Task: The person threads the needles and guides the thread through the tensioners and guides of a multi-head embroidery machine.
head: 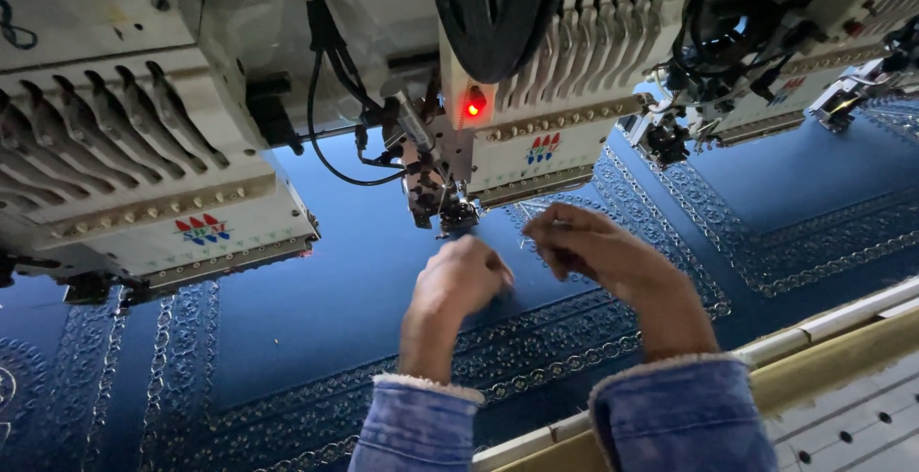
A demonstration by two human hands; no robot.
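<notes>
A wide blue fabric [364, 300] lies stretched flat beneath a row of machine heads and fills most of the view; its far edges run out of the picture on the left and right. Silver-grey chain-pattern embroidery [565, 362] runs across it in bands and frames. Above it hang three embroidery machine heads: the left head [144, 175], cut off at the top and left edge, the middle head [536, 99] with a red lamp [473, 106] glowing on its face, and the right head [766, 60], partly lost in cables and glare. A pale frame rail [833, 324] crosses the lower right corner, with a grey perforated table surface beside it.

Both forearms come up from the bottom edge in blue denim sleeves [670, 415], which are cropped by the frame. The left hand [459, 279] is curled loosely closed, knuckles up, resting on or just over the blue fabric right below the needle area [450, 213] of the middle head. Its fingertips are hidden under the hand, so I cannot tell whether it pinches anything. The right hand [574, 242] sits just beside it, fingers bent inward and drawn together as if nipping something fine; a thread may be there, but it is too thin and the light too dim to make out. The needles themselves are a dark blur.
</notes>
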